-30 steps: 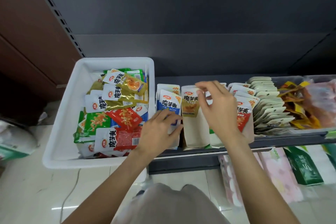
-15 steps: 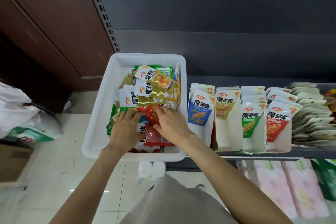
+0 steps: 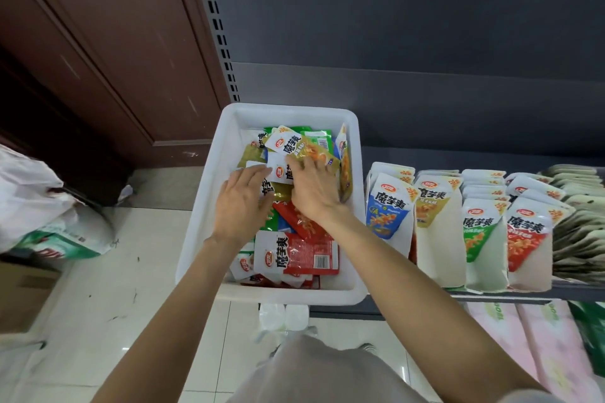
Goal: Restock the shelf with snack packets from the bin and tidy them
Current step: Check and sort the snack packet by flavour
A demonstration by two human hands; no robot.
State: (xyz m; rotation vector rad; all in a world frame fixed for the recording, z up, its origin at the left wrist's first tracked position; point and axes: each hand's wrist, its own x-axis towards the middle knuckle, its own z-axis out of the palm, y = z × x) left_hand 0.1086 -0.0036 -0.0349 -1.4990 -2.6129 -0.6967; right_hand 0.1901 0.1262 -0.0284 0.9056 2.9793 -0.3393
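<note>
A dark grey metal shelf fills the upper right, its back panel rising toward twelve o'clock, with a slotted upright post at eleven o'clock and a brown wooden door at ten o'clock. A white plastic bin sits at the centre, against the shelf's left end, heaped with loose snack packets. At three o'clock, four rows of the same snack stand upright on the shelf, each white packet printed with the large black characters 魔芋爽, a small red oval logo and a yellow corner flash reading 20: a blue packet, a gold packet, a green packet and a red packet, side by side and touching. Further right lie pale packets stacked flat, their writing not readable. In the bin, a red and white packet at six o'clock of the hands lies face up, showing 魔芋爽 and a barcode. A gold packet in the bin at the far end shows the same characters. The left hand lies palm down on the pile, fingers straight and slightly spread, touching a white packet edge. The right hand is just beside it, palm down, fingers bent over the gold packets near the far end; whether they pinch one cannot be told. A white plastic bag lies on the pale tiled floor at nine o'clock, and pink wrapped packs sit below the shelf at five o'clock.
</note>
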